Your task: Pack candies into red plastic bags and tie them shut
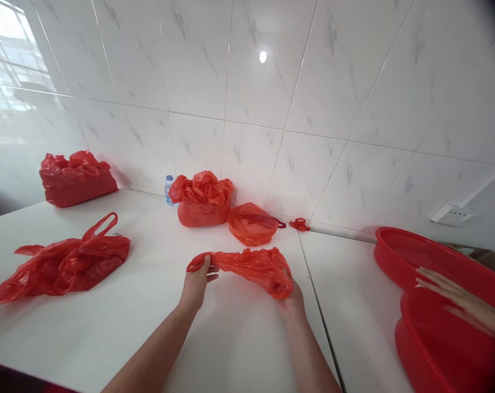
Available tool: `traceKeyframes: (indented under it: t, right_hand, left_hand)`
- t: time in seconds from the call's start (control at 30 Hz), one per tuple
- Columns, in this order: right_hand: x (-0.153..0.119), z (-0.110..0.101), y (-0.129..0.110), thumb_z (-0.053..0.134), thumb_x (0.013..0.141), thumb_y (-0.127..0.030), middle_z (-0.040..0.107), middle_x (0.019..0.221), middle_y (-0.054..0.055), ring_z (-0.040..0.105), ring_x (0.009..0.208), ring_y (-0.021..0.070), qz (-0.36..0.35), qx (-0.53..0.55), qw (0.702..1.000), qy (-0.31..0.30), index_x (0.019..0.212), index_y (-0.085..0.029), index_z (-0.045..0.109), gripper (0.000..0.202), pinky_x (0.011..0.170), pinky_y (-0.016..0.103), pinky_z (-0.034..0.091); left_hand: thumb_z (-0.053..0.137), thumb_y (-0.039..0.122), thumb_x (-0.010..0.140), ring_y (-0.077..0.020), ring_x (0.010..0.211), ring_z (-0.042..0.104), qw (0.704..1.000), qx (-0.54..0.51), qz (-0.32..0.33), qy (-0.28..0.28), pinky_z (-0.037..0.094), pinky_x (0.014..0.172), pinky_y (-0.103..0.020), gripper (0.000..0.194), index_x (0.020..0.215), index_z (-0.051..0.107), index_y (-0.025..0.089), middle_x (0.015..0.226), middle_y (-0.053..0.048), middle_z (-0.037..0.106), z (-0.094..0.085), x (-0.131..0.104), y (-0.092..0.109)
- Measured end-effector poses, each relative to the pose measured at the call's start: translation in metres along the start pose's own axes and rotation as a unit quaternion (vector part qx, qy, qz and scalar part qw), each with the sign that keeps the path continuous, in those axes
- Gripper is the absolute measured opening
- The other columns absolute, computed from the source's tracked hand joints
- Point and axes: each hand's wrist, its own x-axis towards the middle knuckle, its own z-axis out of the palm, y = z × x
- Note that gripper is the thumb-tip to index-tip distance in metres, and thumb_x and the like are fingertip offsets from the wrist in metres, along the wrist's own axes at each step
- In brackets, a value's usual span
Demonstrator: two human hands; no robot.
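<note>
A crumpled red plastic bag [247,265] is stretched sideways above the white table [226,338]. My left hand [198,281] pinches its left end between thumb and fingers. At the bag's bunched right end, my right hand [291,295] grips it, with the fingers partly hidden behind the plastic. Just beyond the held bag lies a puffed red bag [253,224] with a dark red handle. Behind and to the left stands a red bag-wrapped block [204,213] with crumpled plastic on top.
A bottle [169,190] stands by the wall. At left are a loose red bag [71,267] and another wrapped block [77,183]. A small red scrap [299,224] lies near the table seam. At right, another person's hand [460,297] is over red basins [415,327].
</note>
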Motion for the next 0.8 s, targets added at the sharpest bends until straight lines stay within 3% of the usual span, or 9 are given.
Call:
traceKeyframes:
  t: [0.07,0.13,0.27,0.37,0.5,0.57,0.63,0.7,0.8]
  right_hand:
    - [0.002,-0.004,-0.002,0.065,0.069,-0.05,0.067,0.102,0.01,0.064,0.087,0.0232,-0.013,-0.005,1.0,0.014,0.101,-0.019,0.063,0.044,0.068,0.034,0.052]
    - [-0.001,-0.009,-0.006,0.062,0.071,-0.051,0.065,0.1,0.008,0.063,0.081,0.0201,-0.051,-0.063,0.993,0.081,0.102,-0.019,0.061,0.045,0.063,0.03,0.05]
    - [-0.012,-0.012,-0.018,0.059,0.073,-0.051,0.06,0.102,0.003,0.059,0.083,0.0156,-0.165,-0.225,0.937,0.211,0.113,-0.024,0.054,0.049,0.065,0.026,0.048]
    - [-0.013,-0.014,-0.026,0.062,0.07,-0.047,0.058,0.088,-0.001,0.056,0.072,0.0129,-0.156,-0.257,0.929,0.214,0.109,-0.024,0.056,0.045,0.059,0.024,0.045]
    - [-0.007,-0.02,-0.034,0.064,0.066,-0.038,0.048,0.064,-0.005,0.042,0.049,0.008,-0.062,-0.154,0.963,0.212,0.091,-0.02,0.055,0.032,0.044,0.021,0.034]
    - [-0.012,-0.016,-0.038,0.062,0.068,-0.038,0.046,0.062,-0.006,0.039,0.048,0.0075,-0.097,-0.13,0.96,0.226,0.086,-0.019,0.053,0.027,0.042,0.02,0.031]
    - [-0.027,-0.004,-0.039,0.058,0.075,-0.04,0.046,0.062,-0.005,0.039,0.05,0.0083,-0.19,-0.18,0.936,0.236,0.085,-0.02,0.053,0.023,0.044,0.021,0.032]
    - [-0.047,0.014,-0.034,0.052,0.081,-0.041,0.047,0.06,-0.004,0.042,0.052,0.01,-0.272,-0.263,0.906,0.189,0.082,-0.02,0.056,0.021,0.048,0.022,0.035]
    - [-0.074,0.042,-0.015,0.044,0.087,-0.039,0.051,0.06,0.0,0.047,0.055,0.0136,-0.284,-0.381,0.879,-0.048,0.07,-0.021,0.059,0.028,0.051,0.026,0.038]
  left_hand:
    - [0.06,0.053,0.075,-0.0212,0.088,0.064,0.998,-0.059,-0.015,-0.019,0.055,0.078,-0.038,0.042,0.098,0.062,0.017,0.104,-0.01,0.064,0.001,0.001,0.0]
    - [0.062,0.051,0.075,-0.0215,0.09,0.064,0.995,-0.088,-0.023,-0.027,0.054,0.08,-0.038,0.041,0.095,0.062,0.016,0.103,-0.011,0.064,0.004,0.002,-0.002]
    - [0.063,0.051,0.074,-0.023,0.096,0.062,0.995,-0.1,-0.018,-0.022,0.053,0.082,-0.038,0.04,0.093,0.062,0.015,0.103,-0.011,0.064,0.01,0.004,-0.004]
    - [0.063,0.051,0.074,-0.024,0.095,0.062,0.992,-0.124,0.006,0.0,0.053,0.08,-0.039,0.04,0.09,0.061,0.014,0.099,-0.011,0.063,0.014,0.005,-0.002]
    - [0.064,0.053,0.071,-0.0224,0.086,0.061,0.989,-0.141,0.009,0.048,0.052,0.073,-0.035,0.041,0.084,0.059,0.014,0.088,-0.008,0.062,0.014,0.005,0.001]
    - [0.064,0.053,0.07,-0.0196,0.079,0.059,0.99,-0.132,0.004,0.057,0.051,0.068,-0.032,0.039,0.08,0.058,0.016,0.081,-0.004,0.06,0.014,0.004,0.001]
    - [0.064,0.053,0.07,-0.0172,0.072,0.057,0.992,-0.115,0.008,0.048,0.048,0.064,-0.029,0.038,0.076,0.056,0.017,0.075,-0.002,0.058,0.016,0.001,0.001]
    - [0.063,0.054,0.07,-0.0158,0.067,0.054,0.995,-0.091,0.01,0.036,0.045,0.061,-0.028,0.038,0.072,0.055,0.017,0.071,-0.001,0.056,0.021,-0.003,0.002]
    - [0.061,0.055,0.071,-0.0146,0.063,0.051,0.999,-0.048,0.021,0.011,0.042,0.059,-0.027,0.039,0.068,0.053,0.017,0.067,0.0,0.054,0.033,-0.015,0.007]
